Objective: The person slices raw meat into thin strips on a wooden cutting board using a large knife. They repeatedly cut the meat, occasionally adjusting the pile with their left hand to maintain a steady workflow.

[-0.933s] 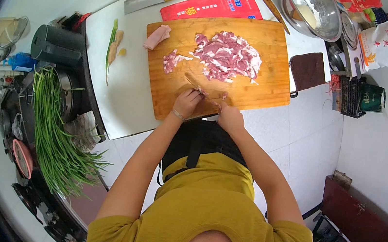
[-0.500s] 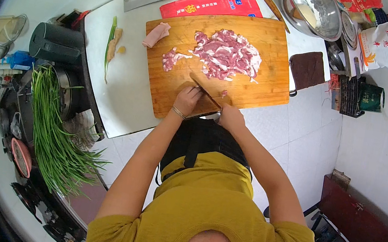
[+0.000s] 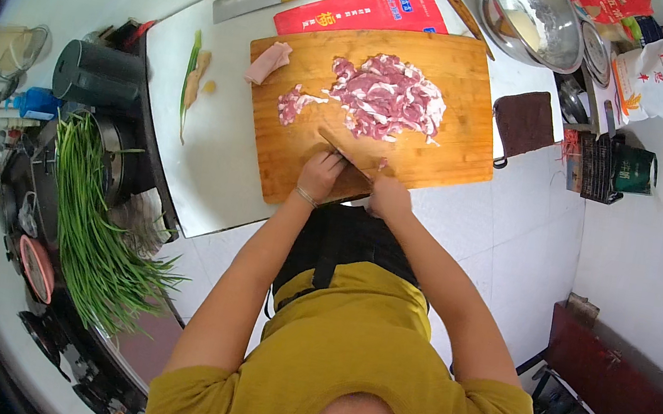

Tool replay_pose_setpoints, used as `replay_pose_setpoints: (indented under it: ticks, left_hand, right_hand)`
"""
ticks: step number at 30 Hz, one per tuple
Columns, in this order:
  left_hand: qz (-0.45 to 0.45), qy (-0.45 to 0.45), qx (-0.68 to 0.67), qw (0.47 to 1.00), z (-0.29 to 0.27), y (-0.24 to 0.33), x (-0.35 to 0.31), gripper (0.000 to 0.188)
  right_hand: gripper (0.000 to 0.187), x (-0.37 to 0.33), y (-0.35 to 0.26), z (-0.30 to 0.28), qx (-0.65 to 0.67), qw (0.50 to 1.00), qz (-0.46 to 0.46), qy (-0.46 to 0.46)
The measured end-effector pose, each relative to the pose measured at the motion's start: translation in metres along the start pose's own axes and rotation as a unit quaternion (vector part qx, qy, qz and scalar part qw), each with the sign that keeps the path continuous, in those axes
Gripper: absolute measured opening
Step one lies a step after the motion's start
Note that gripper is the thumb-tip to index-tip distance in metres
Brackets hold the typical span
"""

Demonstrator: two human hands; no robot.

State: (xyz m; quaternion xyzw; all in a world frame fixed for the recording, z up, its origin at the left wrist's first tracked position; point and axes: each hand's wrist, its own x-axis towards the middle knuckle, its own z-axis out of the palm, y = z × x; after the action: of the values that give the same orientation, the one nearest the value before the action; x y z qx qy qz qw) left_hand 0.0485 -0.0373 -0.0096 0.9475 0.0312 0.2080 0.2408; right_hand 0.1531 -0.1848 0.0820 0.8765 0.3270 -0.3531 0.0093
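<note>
Grips a knife in the right hand, with the fingers wrapped around the handle, by the near edge of a wooden board. Rests the left hand low on the board, with bent fingers just beside the blade. Too hidden to say if anything is under those fingers. Points the blade far and left.

Just past the right hand, a small bit of meat. Farther off, a big heap of cut meat, red and white, in the far middle of the board. To the left of that, a small pile of meat. Both in the way between the knife and the far edge. At the far left corner, a pale pink chunk.

Past the board, a red sheet, and to its left a wide chopper with a yellow handle. On the left of the white table, a green onion right beside some ginger. To the right of the board, a dark brown cloth. Far right, a shiny bowl with something white inside, near a white bag. Left, off the table, a big bunch of long green leaves.
</note>
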Motion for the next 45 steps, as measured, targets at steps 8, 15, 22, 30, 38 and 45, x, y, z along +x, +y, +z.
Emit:
replay_pose_setpoints:
  ticks: [8,15,22,30,38,45]
  left_hand:
    - [-0.023,0.007,-0.003,1.000,-0.009,0.006,0.001,0.025]
    - [-0.005,0.044,-0.043,0.998,-0.020,0.010,0.006,0.021]
    - [-0.038,0.023,-0.049,0.998,-0.013,0.008,-0.001,0.020]
    - [-0.016,0.011,0.007,1.000,-0.012,0.006,0.000,0.019]
    - [-0.034,-0.009,-0.008,0.999,-0.004,0.004,-0.003,0.020]
    - [-0.027,-0.012,-0.014,0.999,-0.010,0.005,0.000,0.018]
  right_hand:
    - [0.021,-0.003,0.016,0.019,0.014,0.999,0.013,0.040]
    - [0.020,0.012,0.019,-0.006,0.052,0.993,0.027,0.105]
    - [0.019,-0.014,-0.009,-0.004,0.044,0.998,0.004,0.045]
    - [0.017,0.007,-0.011,0.012,0.060,0.996,-0.013,0.063]
    - [0.020,0.008,-0.008,0.004,0.047,0.999,0.003,-0.014]
    - [0.026,0.005,0.002,0.019,0.057,0.998,0.029,0.015]
